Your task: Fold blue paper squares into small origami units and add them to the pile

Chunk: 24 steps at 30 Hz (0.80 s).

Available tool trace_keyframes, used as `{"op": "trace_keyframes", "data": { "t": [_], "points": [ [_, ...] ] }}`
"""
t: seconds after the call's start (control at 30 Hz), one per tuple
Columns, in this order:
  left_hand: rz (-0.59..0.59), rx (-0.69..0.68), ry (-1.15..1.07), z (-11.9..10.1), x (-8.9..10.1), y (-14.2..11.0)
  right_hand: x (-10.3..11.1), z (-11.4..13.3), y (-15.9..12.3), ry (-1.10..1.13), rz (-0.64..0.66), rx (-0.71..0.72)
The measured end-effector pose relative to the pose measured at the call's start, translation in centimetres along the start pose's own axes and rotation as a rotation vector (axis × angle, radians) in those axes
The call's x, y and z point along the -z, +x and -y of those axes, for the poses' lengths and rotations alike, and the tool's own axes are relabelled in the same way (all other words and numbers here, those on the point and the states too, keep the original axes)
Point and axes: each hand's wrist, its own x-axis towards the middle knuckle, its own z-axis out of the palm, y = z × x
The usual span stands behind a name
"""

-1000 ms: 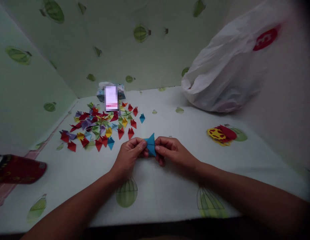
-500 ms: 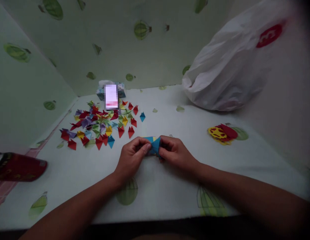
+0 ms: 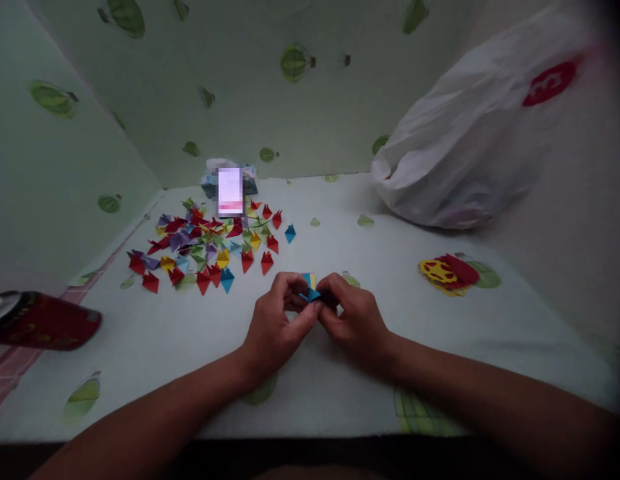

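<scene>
My left hand [image 3: 279,319] and my right hand [image 3: 351,313] meet at the middle of the table, fingers pinched together on a small folded blue paper piece [image 3: 309,288] with a bit of yellow showing. Most of the paper is hidden between my fingertips. A pile of small folded paper triangles [image 3: 210,243], red, purple, yellow, green and blue, lies spread behind my left hand. One blue triangle [image 3: 290,233] sits apart at the pile's right edge.
A large white plastic bag [image 3: 470,140] with a red logo fills the back right. Red and yellow paper sheets [image 3: 447,272] lie to the right. A red object [image 3: 43,321] lies at the left edge. A small wrapped pack [image 3: 229,183] stands behind the pile.
The blue paper stood up as a pointed triangle between my hands; now it is folded down smaller and my fingertips have closed tighter over it.
</scene>
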Motion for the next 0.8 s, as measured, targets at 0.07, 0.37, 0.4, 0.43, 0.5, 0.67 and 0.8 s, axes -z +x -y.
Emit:
{"op": "trace_keyframes", "data": {
  "t": [0.07,0.37,0.4,0.43,0.5,0.67,0.8],
  "points": [
    [-0.009,-0.028,0.069,-0.2,0.1,-0.1,0.0,0.1,0.0,0.024,0.007,-0.038],
    [-0.106,-0.298,0.335,-0.4,0.2,-0.3,-0.1,0.3,-0.3,0.142,-0.069,-0.031],
    [-0.118,-0.323,0.357,-0.3,0.2,-0.3,-0.1,0.3,-0.3,0.169,-0.068,-0.026],
    [-0.129,-0.342,0.374,-0.3,0.2,-0.3,0.0,0.4,-0.3,0.2,-0.062,-0.023],
    [-0.135,-0.361,0.375,-0.3,0.3,-0.3,0.1,0.5,-0.3,0.259,-0.047,-0.017],
    [-0.013,-0.18,0.036,-1.0,0.6,-0.1,0.6,0.3,-0.1,0.205,-0.063,0.05],
    [0.042,0.118,-0.386,-1.5,1.0,0.3,0.9,-0.1,0.2,0.036,-0.095,0.217]
  ]
}}
